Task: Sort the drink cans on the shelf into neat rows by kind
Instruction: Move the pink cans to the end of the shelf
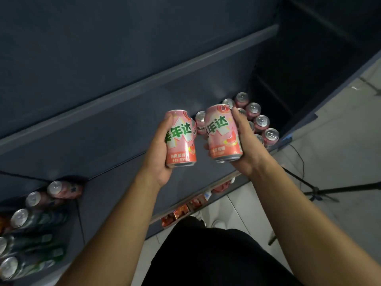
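Note:
My left hand [158, 153] grips a pink peach-soda can [180, 139] with green lettering, held above the dark blue shelf [115, 141]. Beside it my right hand [245, 145] grips a second pink can [223, 134] of the same kind, tilted slightly left. The two cans are close but apart. Behind my right hand, several pink cans [261, 121] stand upright in rows at the shelf's right end; some are hidden by the hand. One more pink can [200, 122] shows between the held cans.
At the lower left stand several mixed cans: pink-and-dark ones [61, 188] and green ones [26, 221]. A lower shelf holds red snack packs [181, 210]. A tripod leg [329, 190] and cable lie on the tiled floor at right.

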